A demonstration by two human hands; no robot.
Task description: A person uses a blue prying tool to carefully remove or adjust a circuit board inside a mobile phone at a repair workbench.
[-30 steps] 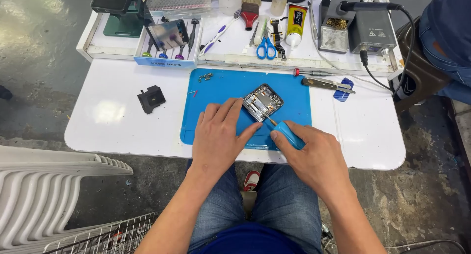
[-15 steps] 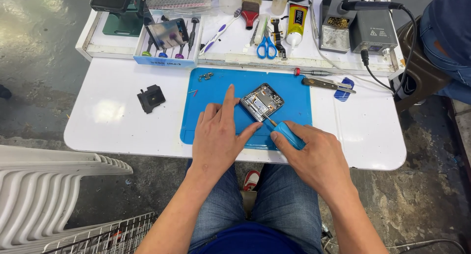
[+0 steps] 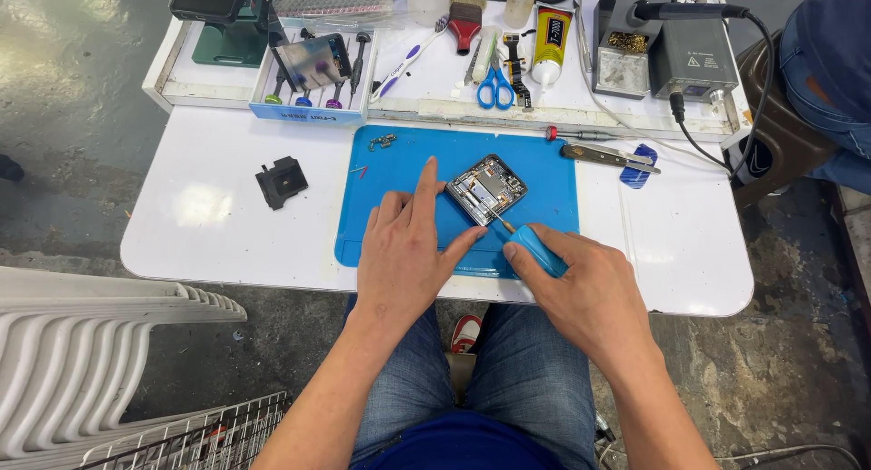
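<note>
Two bare hands work an opened phone lying on the blue mat at mid-bench: the right hand grips a blue-handled screwdriver, tip at the phone's lower edge. Light, stiff and likely fragile inside, it is best steadied by its frame edges. The left hand, empty, now points its forefinger straighter than half a second ago.

The screwdriver handle is mostly hidden inside the right hand.
</note>
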